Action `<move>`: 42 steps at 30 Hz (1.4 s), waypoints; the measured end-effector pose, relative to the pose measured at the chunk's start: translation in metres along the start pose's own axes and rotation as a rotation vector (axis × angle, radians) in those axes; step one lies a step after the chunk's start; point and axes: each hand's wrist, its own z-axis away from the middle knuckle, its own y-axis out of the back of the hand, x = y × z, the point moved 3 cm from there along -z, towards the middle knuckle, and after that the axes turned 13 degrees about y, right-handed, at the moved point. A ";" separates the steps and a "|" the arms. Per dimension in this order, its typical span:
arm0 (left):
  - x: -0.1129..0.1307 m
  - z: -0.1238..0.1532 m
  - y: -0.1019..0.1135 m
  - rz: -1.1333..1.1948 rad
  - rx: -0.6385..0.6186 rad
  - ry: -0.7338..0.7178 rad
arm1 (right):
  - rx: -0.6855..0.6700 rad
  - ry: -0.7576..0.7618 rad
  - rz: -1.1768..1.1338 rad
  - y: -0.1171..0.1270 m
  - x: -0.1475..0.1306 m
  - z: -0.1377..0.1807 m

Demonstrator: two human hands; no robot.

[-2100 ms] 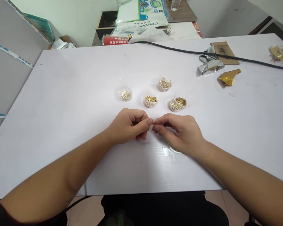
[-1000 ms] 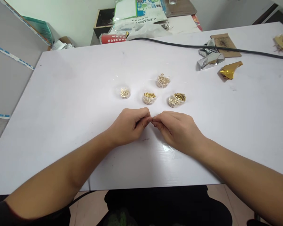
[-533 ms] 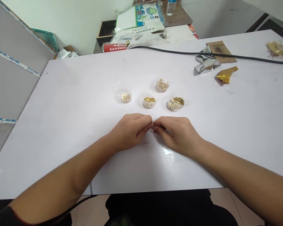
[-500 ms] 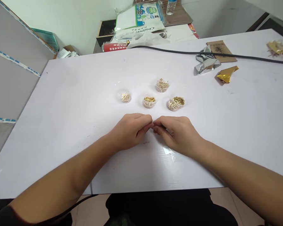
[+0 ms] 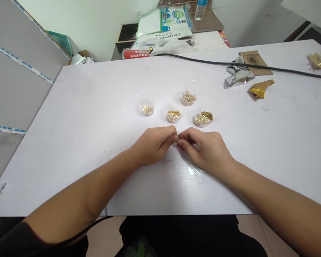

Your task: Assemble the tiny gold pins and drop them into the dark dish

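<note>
My left hand (image 5: 160, 142) and my right hand (image 5: 200, 144) meet fingertip to fingertip over the white table (image 5: 77, 117). Both are closed in a pinch, and whatever lies between the fingers is too small or hidden to make out. Just beyond them stand small clear cups of short metal pins: a cup with pale gold pins (image 5: 148, 110) at the left, a cup with brighter gold pins (image 5: 173, 116) in the middle, a fuller cup (image 5: 203, 119) at the right, and another cup (image 5: 188, 98) farther back.
A clear plastic piece (image 5: 196, 173) lies below my right wrist. Farther right are silver foil (image 5: 239, 78), gold foil (image 5: 261, 89), a brown card (image 5: 256, 62) and a plastic bag (image 5: 319, 61). A black cable (image 5: 203, 61) crosses the table's back. A water bottle (image 5: 200, 10) stands behind.
The view has shifted slightly, so the table and cups appear a little farther right. My hands stay together, with the right thumb drawn closer to the left fingertips.
</note>
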 end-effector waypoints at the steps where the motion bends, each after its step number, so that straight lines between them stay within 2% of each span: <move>1: 0.000 0.000 0.000 0.011 -0.006 0.001 | -0.002 -0.007 -0.016 0.000 0.001 0.000; 7: -0.002 -0.001 0.003 0.087 -0.027 0.063 | 0.010 -0.093 -0.121 0.000 0.004 0.001; 13: -0.005 -0.002 0.004 0.148 -0.052 0.088 | 0.009 -0.122 -0.092 0.004 0.006 -0.001; 21: -0.002 -0.002 0.004 0.092 -0.034 0.019 | 0.006 -0.062 -0.134 0.004 0.004 -0.002; 42: 0.002 -0.001 0.006 0.018 0.008 -0.015 | 0.008 0.103 0.075 0.006 0.002 -0.001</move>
